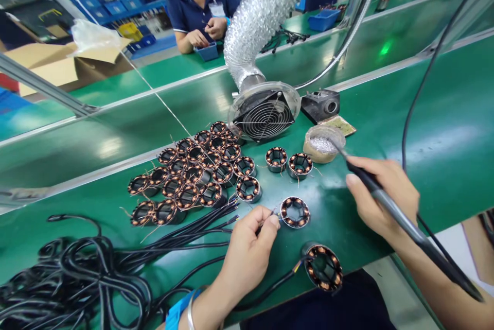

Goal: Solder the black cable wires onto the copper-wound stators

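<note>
My left hand (250,250) pinches the end of a black cable, its thin coloured wires meeting the edge of a copper-wound motor stator (295,212) on the bench. In my right hand (380,196) is a soldering iron (393,211), held like a pen. Its tip reaches into a small round tub (323,143) of shiny silvery material. Closer to me lies another stator (323,267) with a cable joined to it. Two more stators, one of them a stator (300,165) with loose wire ends, stand beyond my left hand.
Many stators (193,173) crowd the bench left of centre. Black cables (96,268) are heaped at the left. A fume extractor fan (266,116) hangs from a silver duct (262,16), beside an iron holder (322,105). Across the bench, a person (200,5) works over a blue bin (207,51).
</note>
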The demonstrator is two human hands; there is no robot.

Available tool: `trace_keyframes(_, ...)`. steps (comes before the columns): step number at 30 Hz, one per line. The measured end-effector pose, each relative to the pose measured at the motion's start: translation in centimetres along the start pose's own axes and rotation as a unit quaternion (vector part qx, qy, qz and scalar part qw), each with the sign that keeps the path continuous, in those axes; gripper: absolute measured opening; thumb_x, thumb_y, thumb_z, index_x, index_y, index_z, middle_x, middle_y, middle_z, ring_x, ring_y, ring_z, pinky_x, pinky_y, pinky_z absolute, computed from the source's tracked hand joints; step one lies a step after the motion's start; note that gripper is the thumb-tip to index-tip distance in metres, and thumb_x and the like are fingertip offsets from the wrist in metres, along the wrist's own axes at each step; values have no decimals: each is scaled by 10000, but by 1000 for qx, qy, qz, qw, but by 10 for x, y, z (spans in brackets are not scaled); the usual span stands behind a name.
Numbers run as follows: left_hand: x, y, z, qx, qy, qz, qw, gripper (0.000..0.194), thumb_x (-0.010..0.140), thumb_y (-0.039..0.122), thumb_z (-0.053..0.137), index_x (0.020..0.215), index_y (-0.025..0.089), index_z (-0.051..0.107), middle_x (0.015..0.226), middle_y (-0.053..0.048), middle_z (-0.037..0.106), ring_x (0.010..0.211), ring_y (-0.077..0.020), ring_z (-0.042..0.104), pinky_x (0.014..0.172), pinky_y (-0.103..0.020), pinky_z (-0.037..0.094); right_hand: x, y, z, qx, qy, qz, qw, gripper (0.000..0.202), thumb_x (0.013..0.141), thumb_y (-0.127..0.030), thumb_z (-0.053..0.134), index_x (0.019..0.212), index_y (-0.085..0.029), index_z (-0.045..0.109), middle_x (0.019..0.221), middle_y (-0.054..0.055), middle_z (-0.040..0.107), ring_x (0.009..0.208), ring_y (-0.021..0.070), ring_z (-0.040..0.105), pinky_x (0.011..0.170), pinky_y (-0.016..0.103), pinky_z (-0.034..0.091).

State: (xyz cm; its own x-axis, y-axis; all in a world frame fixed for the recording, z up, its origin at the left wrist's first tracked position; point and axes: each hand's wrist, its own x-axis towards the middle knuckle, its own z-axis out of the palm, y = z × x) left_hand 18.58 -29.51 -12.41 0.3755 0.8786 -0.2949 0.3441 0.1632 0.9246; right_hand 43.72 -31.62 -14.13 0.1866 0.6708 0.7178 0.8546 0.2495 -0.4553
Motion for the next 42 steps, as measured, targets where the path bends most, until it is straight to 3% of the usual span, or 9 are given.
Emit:
trace_keyframes(3, 1, 1, 0, -4, -1, -1, 1000, 316, 924, 408, 464, 693, 193, 470, 590, 69, 316, 558, -110, 295, 528, -235, 252, -5, 12, 6, -32, -63, 22, 997, 250, 915, -256, 600, 1153, -196, 647, 1020, 74, 709, 841, 209, 679, 778, 337, 552)
trace_keyframes(7, 3, 1, -1, -6, 0, -2, 1000, 314, 922, 414, 465, 706, 189, 501, 596, 64, 337, 566, -113, 313, 537, -236, 264, -10, -1, 5, 70, -38, 58, 995, 225, 935, -218, 585, 1153, -224, 643, 840, 5, 713, 608, 121, 665, 606, 239, 552)
trace_keyframes(9, 4, 0, -2, -7, -1, -7, 1000, 318, 920, 421, 464, 709, 188, 509, 594, 64, 334, 563, -114, 307, 534, -238, 261, -7, -15, 8, 143, -68, 34, 987, 202, 931, -165, 580, 1112, -228, 643, 756, -23, 693, 545, 97, 639, 558, 210, 538)
trace_keyframes(15, 3, -2, -3, -18, 0, -4, 1000, 313, 921, 427, 467, 723, 189, 510, 613, 57, 357, 583, -120, 317, 551, -241, 275, 15, -48, 17, 261, -158, -89, 948, 210, 886, -54, 572, 1041, -189, 618, 806, -1, 690, 625, 104, 620, 601, 222, 523)
trace_keyframes(19, 3, -2, -3, -11, 3, 3, 1000, 322, 934, 420, 461, 712, 189, 496, 622, 55, 367, 600, -121, 333, 574, -245, 284, 13, -53, 0, 266, -182, -87, 943, 351, 879, -86, 533, 1216, -166, 595, 846, 34, 653, 681, 129, 600, 610, 256, 516)
trace_keyframes(22, 2, -2, -3, -2, 0, 8, 1000, 327, 940, 412, 460, 701, 190, 483, 620, 55, 366, 600, -121, 338, 576, -246, 280, 2, -57, -19, 265, -219, -62, 937, 394, 837, -90, 527, 1218, -141, 614, 792, 43, 607, 671, 143, 584, 575, 268, 502)
trace_keyframes(27, 1, -3, -3, -4, -6, 5, 1000, 331, 943, 405, 462, 685, 197, 448, 620, 58, 347, 598, -119, 331, 574, -245, 278, -8, -67, -33, 276, -198, -34, 940, 333, 784, -78, 490, 1062, -144, 660, 659, 18, 587, 542, 141, 542, 481, 290, 424)
trace_keyframes(31, 1, -3, -4, -3, -10, 6, 1000, 322, 943, 398, 464, 694, 195, 463, 612, 59, 349, 593, -119, 336, 572, -243, 282, -2, -69, -33, 246, -249, -48, 936, 323, 783, -64, 510, 1060, -154, 649, 672, 19, 609, 560, 149, 580, 507, 286, 462)
trace_keyframes(42, 2, -2, -3, -17, -8, 5, 1000, 312, 945, 392, 474, 709, 189, 493, 615, 55, 362, 592, -118, 341, 567, -235, 289, 1, -69, -28, 277, -219, -68, 933, 357, 751, -58, 512, 1068, -147, 648, 656, 21, 601, 531, 146, 551, 469, 285, 438)
